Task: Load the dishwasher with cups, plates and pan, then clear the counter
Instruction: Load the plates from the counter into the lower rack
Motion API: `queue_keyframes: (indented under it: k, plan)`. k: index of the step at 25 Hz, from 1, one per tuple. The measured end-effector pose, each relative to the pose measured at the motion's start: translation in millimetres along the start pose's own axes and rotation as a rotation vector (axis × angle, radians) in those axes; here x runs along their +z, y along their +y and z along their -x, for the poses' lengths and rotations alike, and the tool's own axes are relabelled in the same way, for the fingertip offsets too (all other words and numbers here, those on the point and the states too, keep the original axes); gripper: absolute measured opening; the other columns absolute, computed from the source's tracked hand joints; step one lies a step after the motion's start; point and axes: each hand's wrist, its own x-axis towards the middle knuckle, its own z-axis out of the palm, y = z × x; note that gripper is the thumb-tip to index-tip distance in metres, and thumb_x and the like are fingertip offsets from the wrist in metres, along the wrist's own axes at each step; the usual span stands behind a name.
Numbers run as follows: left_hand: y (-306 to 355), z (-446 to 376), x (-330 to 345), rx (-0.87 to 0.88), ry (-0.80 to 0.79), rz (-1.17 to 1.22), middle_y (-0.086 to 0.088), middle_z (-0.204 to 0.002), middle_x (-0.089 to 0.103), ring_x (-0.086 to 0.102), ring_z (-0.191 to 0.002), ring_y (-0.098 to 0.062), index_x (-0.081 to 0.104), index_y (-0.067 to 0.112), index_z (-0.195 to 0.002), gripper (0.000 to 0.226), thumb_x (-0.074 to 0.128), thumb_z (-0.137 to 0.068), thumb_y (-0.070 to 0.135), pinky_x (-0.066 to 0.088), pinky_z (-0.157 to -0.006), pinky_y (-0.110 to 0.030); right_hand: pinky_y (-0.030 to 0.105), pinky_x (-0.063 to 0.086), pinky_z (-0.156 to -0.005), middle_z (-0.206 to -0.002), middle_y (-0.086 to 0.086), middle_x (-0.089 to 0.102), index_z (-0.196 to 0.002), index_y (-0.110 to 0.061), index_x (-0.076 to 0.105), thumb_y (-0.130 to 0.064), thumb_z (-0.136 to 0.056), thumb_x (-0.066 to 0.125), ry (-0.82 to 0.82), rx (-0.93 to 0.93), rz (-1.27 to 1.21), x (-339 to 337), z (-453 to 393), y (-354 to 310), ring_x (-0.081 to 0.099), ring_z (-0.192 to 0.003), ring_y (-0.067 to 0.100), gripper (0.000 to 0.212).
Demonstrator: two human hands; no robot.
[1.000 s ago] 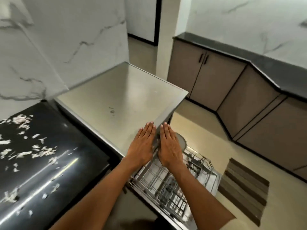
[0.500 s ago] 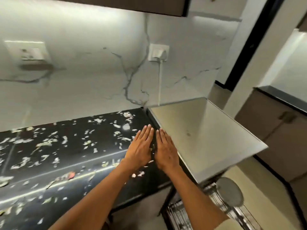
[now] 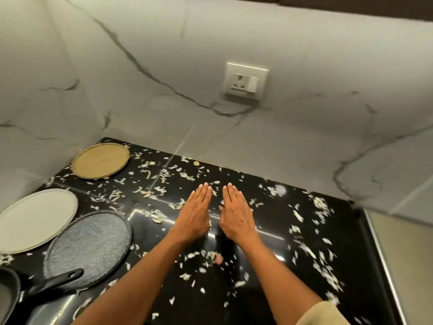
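Note:
My left hand (image 3: 196, 213) and my right hand (image 3: 236, 213) are held flat, palms down and side by side, over the middle of the black counter (image 3: 269, 277); both hold nothing. Pale vegetable scraps (image 3: 206, 256) litter the counter. At the left lie a tan plate (image 3: 100, 160) near the wall, a white plate (image 3: 35, 219) and a speckled grey flat pan (image 3: 91, 240) with a black handle (image 3: 54, 282). A second dark pan (image 3: 7, 296) is cut off at the lower left edge.
A marble-look wall with a power socket (image 3: 246, 82) rises behind the counter. The steel top of the dishwasher (image 3: 403, 266) borders the counter on the right. The counter ends in a corner at the back left.
The view has swung left from the dishwasher and its rack to the littered counter. Both flat hands moved with it and have drawn slightly apart.

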Motion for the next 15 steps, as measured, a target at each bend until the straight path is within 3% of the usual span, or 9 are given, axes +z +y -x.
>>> queue_keyframes:
  k: [4,9,15]
  plan:
    - [-81,-9,-20,-0.189,0.009,-0.015,-0.008,-0.166,-0.007,-0.011,-0.152,-0.018,-0.004,0.009,-0.157,0.081,0.045,-0.092,0.010,-0.006,-0.124,-0.033,0.033,-0.004,-0.124,-0.168,0.011,0.004,-0.160,-0.007,0.007,-0.024,-0.105,0.037,-0.103,-0.152,-0.041,38,-76,-59,0.001,-0.156,0.021,0.066]
    - [-156,17,-28,-0.295,-0.050,0.006,-0.008,-0.166,-0.004,-0.007,-0.153,-0.017,0.000,0.009,-0.158,0.073,0.040,-0.099,0.021,-0.007,-0.123,-0.030,0.035,0.003,-0.127,-0.168,0.012,0.009,-0.160,-0.006,0.011,-0.024,-0.102,0.039,-0.202,-0.258,-0.066,77,-112,-134,0.005,-0.156,0.021,0.067]
    - [-234,59,-46,-0.291,-0.082,0.008,-0.009,-0.157,0.037,0.031,-0.146,-0.021,0.039,0.011,-0.151,0.058,0.054,-0.096,0.024,0.018,-0.120,-0.032,0.032,-0.005,-0.124,-0.168,0.010,0.004,-0.160,-0.008,0.009,-0.025,-0.103,0.040,-0.319,-0.283,-0.132,110,-92,-207,0.001,-0.156,0.022,0.067]
